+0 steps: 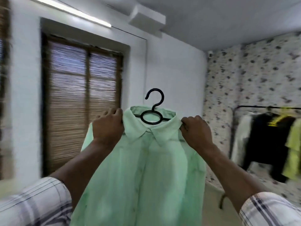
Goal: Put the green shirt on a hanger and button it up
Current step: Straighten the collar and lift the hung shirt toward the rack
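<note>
The white wall (171, 67) fills the far side, smooth and plain, meeting at the right corner a wall papered in a dark speckled print (260, 70); open air lies all round the raised garment, with nothing touching it but the hands; set into the white wall at the left is a deep window recess with a brown slatted blind (81, 98), its thin horizontal strips blurred; a long tube light (73, 11) runs along the top of the wall, beside a white boxy unit (146, 16) under the ceiling; well apart at the far right a thin black clothes rail (267, 107) carries pale, black and yellow-green garments (268, 144), leaving free floor between it and the person.

The green shirt (143, 168) hangs in mid-air at the centre, held up in front of the window wall; its cloth is pale mint, soft and smooth, collar folded down, front panels closed along the placket as far as the blur lets one tell; it sits on a black hanger (152, 111), thin, with a round ring below a curled hook that stands clear above the collar.

The left hand (108, 126) grips the shirt's left shoulder edge beside the collar, fingers curled tight on the cloth; the right hand (195, 131) pinches the opposite shoulder edge likewise, fingers closed on the fabric; both forearms rise from checked sleeves (37, 203) at the bottom corners.
</note>
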